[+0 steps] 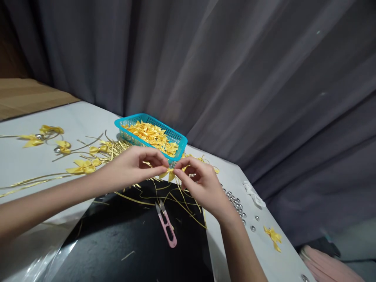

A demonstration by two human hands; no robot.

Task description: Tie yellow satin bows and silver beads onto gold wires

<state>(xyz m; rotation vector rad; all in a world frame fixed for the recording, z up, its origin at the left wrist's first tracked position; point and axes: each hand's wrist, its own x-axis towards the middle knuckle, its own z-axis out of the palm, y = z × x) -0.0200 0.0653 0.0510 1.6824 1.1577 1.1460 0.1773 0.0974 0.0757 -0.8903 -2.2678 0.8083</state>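
Observation:
A small yellow ribbon bow (168,173) is pinched between the fingertips of my left hand (140,166) and my right hand (197,175), above the far edge of a black mat (132,243). Both hands are closed, thumb against fingers. Just behind them stands a turquoise basket (182,145) of yellow bows (152,135). Gold cords (120,150) lie bunched under and beside my left hand, with loose strands trailing onto the mat. Pink-handled thread snips (168,229) rest on the mat below my hands.
Yellow bows with gold cords (84,166) lie at the left of the white table (67,113). Several shiny silver round pieces (235,201) are scattered at the right, near a white crumpled item (254,194) and another yellow bow (273,236). A grey curtain (205,70) hangs behind.

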